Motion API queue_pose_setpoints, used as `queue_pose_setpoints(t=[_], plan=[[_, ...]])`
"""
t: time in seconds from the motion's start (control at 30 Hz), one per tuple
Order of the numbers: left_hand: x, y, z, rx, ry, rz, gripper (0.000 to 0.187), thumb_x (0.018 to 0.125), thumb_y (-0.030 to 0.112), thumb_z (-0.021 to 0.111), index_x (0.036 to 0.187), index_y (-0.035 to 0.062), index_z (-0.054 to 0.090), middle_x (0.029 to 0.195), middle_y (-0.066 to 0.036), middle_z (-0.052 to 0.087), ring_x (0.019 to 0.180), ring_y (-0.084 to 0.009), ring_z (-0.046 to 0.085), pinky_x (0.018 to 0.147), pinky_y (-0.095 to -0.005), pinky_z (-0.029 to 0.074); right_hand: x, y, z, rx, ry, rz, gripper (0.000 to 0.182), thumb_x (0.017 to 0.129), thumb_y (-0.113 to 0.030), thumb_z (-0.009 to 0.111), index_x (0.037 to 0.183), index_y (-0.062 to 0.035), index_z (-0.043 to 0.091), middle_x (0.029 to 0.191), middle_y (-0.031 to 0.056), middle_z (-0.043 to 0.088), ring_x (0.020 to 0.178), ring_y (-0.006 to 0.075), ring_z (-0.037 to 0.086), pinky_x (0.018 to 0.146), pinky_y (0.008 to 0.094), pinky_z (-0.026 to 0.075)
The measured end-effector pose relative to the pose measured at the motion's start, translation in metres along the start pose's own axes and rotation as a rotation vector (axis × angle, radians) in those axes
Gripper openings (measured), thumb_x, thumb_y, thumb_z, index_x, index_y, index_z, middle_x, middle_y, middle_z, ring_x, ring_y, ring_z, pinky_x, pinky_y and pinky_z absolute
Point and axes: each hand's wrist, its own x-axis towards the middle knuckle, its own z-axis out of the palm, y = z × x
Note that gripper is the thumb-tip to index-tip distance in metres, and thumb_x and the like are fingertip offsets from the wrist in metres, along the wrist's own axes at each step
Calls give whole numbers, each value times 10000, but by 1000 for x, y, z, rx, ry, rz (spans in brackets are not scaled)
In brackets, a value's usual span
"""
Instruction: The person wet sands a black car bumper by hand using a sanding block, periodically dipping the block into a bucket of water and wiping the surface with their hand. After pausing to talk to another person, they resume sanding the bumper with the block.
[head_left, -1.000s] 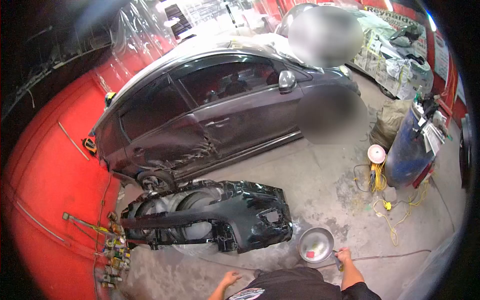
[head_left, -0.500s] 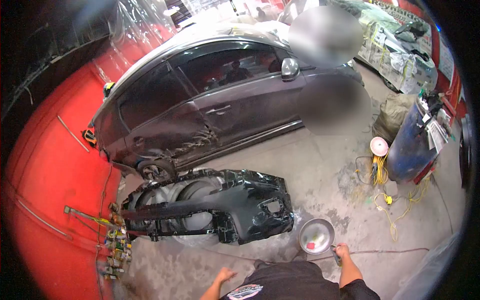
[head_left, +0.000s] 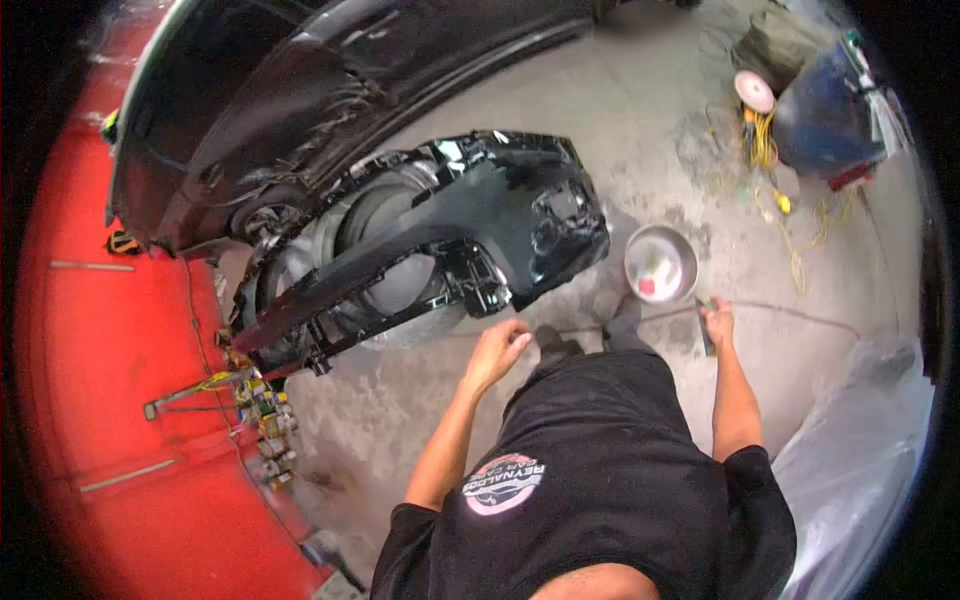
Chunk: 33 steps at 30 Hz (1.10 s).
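Observation:
A black car bumper cover (head_left: 540, 215) lies raised off the floor, with round wheel-like shapes beneath it. Close to its lower edge is my left hand (head_left: 500, 352), loosely curled, thumb a little apart from the fingers and nothing visible in it. My right hand (head_left: 718, 322) is closed around a dark, narrow object (head_left: 709, 340) with a greenish bit at its top; I cannot tell its kind. Just beyond that hand, a round metal bowl-like container (head_left: 683, 258) has a small red piece (head_left: 647, 286) and pale liquid in it.
A dark car (head_left: 250, 100) with a scraped side stands behind the bumper. Cans and bottles (head_left: 268, 420) line the red wall (head_left: 70, 360). A hose (head_left: 780, 308) crosses the floor. Yellow cord (head_left: 762, 150) lies by a blue barrel (head_left: 825, 110); plastic sheeting (head_left: 860, 460) hangs at right.
My view has tilted downward, so the car, bumper and container sit higher in it. My left hand has come up nearer the bumper's lower edge. My right hand keeps its hold.

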Motion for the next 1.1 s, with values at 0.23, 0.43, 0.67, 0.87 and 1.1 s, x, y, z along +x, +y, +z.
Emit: queue_pose_setpoints(t=[0.23, 0.43, 0.67, 0.87, 1.1], plan=[[6, -17, -27, 11, 23, -26, 272, 1021, 206, 741, 1203, 6, 763, 1098, -190, 793, 907, -321, 765, 820, -415, 598, -57, -90, 33, 533, 45, 136, 515, 906, -105, 789, 1410, -54, 695, 1312, 162, 730, 1216, 330, 689, 1079, 413, 519], [79, 0, -95, 145, 462, 66, 270, 1040, 150, 717, 1238, -29, 755, 1149, -190, 792, 1029, -263, 765, 937, -388, 590, -50, -233, 65, 412, -15, -249, 507, 900, -93, 756, 1396, -26, 670, 1365, 187, 677, 1327, 360, 629, 1161, 433, 466], [162, -40, -174, 328, 844, 113, 340, 1088, 123, 673, 1400, -13, 659, 1124, -113, 772, 977, -194, 690, 935, -356, 553, 9, -351, 118, 510, -107, -541, 511, 887, -101, 770, 1390, -59, 685, 1400, 178, 638, 1310, 386, 609, 1128, 474, 478], [207, -64, -218, 497, 848, 47, 387, 1106, 185, 673, 1440, -5, 635, 1124, -115, 742, 996, -195, 677, 946, -337, 534, 42, -382, 147, 601, -111, -661, 544, 853, -45, 779, 1389, -66, 689, 1413, 182, 635, 1274, 400, 619, 1104, 494, 491], [217, -94, -239, 397, 729, -23, 435, 1129, 244, 654, 1480, -11, 618, 1176, -111, 728, 1069, -186, 664, 984, -324, 514, 54, -420, 168, 620, 1, -785, 589, 786, 18, 812, 1356, -99, 717, 1402, 156, 645, 1273, 363, 627, 1107, 498, 488]])
